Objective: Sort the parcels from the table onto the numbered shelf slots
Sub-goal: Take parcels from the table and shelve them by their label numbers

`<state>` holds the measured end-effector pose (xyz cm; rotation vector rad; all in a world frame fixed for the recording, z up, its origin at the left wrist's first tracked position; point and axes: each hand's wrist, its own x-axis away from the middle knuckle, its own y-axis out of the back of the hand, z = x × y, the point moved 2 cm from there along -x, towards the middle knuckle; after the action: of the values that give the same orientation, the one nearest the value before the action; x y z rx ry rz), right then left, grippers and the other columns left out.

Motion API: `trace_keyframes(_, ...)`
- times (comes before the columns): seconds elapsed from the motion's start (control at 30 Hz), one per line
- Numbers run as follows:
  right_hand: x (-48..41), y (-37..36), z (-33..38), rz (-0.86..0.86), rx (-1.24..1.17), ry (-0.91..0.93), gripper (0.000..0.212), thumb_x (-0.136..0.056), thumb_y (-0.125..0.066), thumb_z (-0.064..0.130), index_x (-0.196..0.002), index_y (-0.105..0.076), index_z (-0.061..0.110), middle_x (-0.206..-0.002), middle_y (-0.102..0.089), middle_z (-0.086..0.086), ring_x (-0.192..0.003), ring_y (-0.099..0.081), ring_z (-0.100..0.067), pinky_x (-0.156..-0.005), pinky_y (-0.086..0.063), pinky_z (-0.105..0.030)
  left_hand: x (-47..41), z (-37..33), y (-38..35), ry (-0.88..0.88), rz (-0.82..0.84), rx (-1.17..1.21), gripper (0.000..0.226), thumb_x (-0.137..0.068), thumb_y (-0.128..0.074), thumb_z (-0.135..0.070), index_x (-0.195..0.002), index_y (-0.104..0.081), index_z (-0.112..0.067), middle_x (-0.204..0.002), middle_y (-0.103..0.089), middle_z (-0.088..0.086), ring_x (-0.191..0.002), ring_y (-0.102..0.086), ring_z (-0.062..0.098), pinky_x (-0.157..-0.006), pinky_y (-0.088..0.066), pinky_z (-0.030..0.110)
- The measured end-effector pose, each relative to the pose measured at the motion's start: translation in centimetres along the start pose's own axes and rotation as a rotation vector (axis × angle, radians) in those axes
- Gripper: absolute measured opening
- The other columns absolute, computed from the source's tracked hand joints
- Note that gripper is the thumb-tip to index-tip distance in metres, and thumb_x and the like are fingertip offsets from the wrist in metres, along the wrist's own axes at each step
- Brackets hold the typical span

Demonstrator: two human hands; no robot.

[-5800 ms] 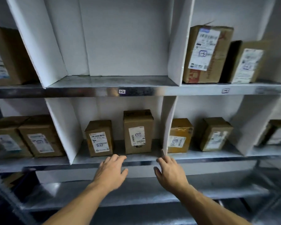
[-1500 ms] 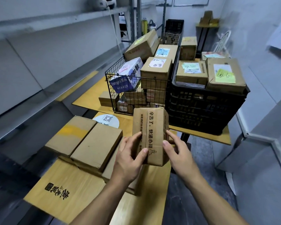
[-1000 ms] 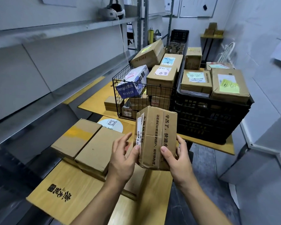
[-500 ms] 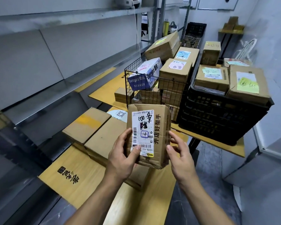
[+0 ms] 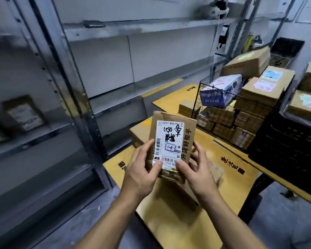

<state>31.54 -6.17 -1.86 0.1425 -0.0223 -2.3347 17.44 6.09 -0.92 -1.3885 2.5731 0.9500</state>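
Observation:
A small brown cardboard parcel [image 5: 171, 141] is held upright above the wooden table [image 5: 178, 212], its white shipping label facing me with "1-4" circled in blue. My left hand [image 5: 142, 169] grips its lower left edge, thumb on the label. My right hand [image 5: 196, 169] grips its lower right edge, thumb at the label's bottom. The metal shelf unit [image 5: 101, 105] stands to the left, with one parcel [image 5: 24, 114] blurred in a slot at far left.
More brown parcels [image 5: 140, 135] lie on the table behind the held one. A wire basket [image 5: 223, 112] and a black crate [image 5: 285, 141] full of boxes stand at the right. A steel shelf upright [image 5: 68, 87] rises just left of the table.
The view has swung left toward the shelves, with the parcel still in both hands. Earlier the parcel was picked up from the table and rotated until its label faced me.

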Motion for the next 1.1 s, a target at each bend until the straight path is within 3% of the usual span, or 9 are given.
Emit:
trace_keyframes(0.1,0.1,-5.2,1.2,0.09,-0.007,0.032,0.079,-0.07,-0.079,0.047,-0.136,-0.038,0.056,-0.126,-0.064,0.011,-0.11,-0.068,-0.012,-0.096,-0.055,-0.05,1.4,1.0,5.2,0.013,-0.09,-0.01,0.058,-0.082,-0.063,-0.041,-0.135,-0.039,-0.051,-0.123,-0.045,-0.031,-0.115,-0.044,-0.014,-0.091,-0.03,-0.001)
trace_keyframes(0.3,3.1,-17.8,4.4,0.219,-0.007,0.083,0.086,-0.061,-0.081,0.054,-0.132,-0.033,0.06,-0.122,-0.067,0.009,-0.108,-0.068,-0.011,-0.093,-0.055,-0.052,6.0,3.5,17.8,0.028,-0.25,-0.089,0.062,-0.082,-0.069,-0.028,-0.137,-0.043,-0.04,-0.129,-0.05,-0.016,-0.118,-0.046,-0.008,-0.096,-0.03,0.003)
trace_keyframes(0.37,4.5,-22.3,6.0,0.244,-0.003,0.115,0.083,-0.059,-0.08,0.056,-0.125,-0.031,0.066,-0.118,-0.064,0.015,-0.106,-0.065,-0.001,-0.089,-0.056,-0.043,7.7,4.0,22.3,0.035,-0.309,-0.13,0.062,-0.082,-0.067,-0.03,-0.138,-0.042,-0.04,-0.129,-0.05,-0.015,-0.117,-0.047,-0.007,-0.096,-0.032,0.005)
trace_keyframes(0.47,6.9,-28.8,8.6,0.288,-0.028,0.186,0.075,-0.063,-0.08,0.054,-0.113,-0.028,0.073,-0.113,-0.058,0.027,-0.099,-0.058,0.017,-0.082,-0.05,-0.023,10.1,4.7,28.7,0.04,-0.379,-0.205,0.061,-0.084,-0.065,-0.032,-0.14,-0.041,-0.035,-0.13,-0.049,-0.012,-0.117,-0.049,0.002,-0.102,-0.036,0.018)
trace_keyframes(0.57,9.1,-34.4,10.7,0.332,-0.055,0.209,0.073,-0.062,-0.08,0.056,-0.11,-0.028,0.074,-0.112,-0.059,0.025,-0.098,-0.06,0.013,-0.087,-0.053,-0.03,12.1,5.3,34.3,0.053,-0.44,-0.289,0.061,-0.087,-0.067,-0.029,-0.142,-0.04,-0.033,-0.13,-0.047,-0.014,-0.119,-0.048,0.009,-0.103,-0.037,0.027)
trace_keyframes(0.7,11.1,-40.0,12.7,0.373,-0.121,0.222,0.074,-0.063,-0.081,0.056,-0.118,-0.034,0.069,-0.118,-0.06,0.019,-0.106,-0.062,0.001,-0.094,-0.055,-0.046,14.2,5.9,40.1,0.077,-0.486,-0.369,0.061,-0.088,-0.064,-0.032,-0.14,-0.033,-0.044,-0.135,-0.046,-0.014,-0.119,-0.045,0.008,-0.102,-0.038,0.029)
trace_keyframes(0.87,11.4,-44.9,14.7,0.413,-0.173,0.281,0.069,-0.071,-0.083,0.043,-0.118,-0.037,0.067,-0.118,-0.061,0.019,-0.108,-0.059,0.007,-0.097,-0.054,-0.043,14.9,6.9,44.9,0.059,-0.497,-0.452,0.059,-0.09,-0.06,-0.034,-0.138,-0.029,-0.047,-0.136,-0.04,-0.013,-0.123,-0.04,0.009,-0.102,-0.036,0.029)
trace_keyframes(1.0,9.4,-47.9,16.3,0.479,-0.215,0.305,0.067,-0.079,-0.082,0.029,-0.114,-0.04,0.067,-0.116,-0.061,0.019,-0.104,-0.06,0.009,-0.093,-0.056,-0.04,13.4,7.6,48.0,0.062,-0.539,-0.552,0.052,-0.09,-0.054,-0.039,-0.138,-0.033,-0.04,-0.14,-0.037,-0.005,-0.129,-0.032,0.012,-0.106,-0.032,0.034)
trace_keyframes(1.1,6.4,-49.7,17.8,0.489,-0.247,0.324,0.066,-0.081,-0.082,0.026,-0.118,-0.04,0.062,-0.118,-0.06,0.015,-0.104,-0.062,0.005,-0.091,-0.057,-0.039,11.0,7.4,50.4,0.007,-0.564,-0.6,0.047,-0.088,-0.053,-0.04,-0.133,-0.04,-0.038,-0.135,-0.042,-0.007,-0.124,-0.036,0.01,-0.102,-0.031,0.029)
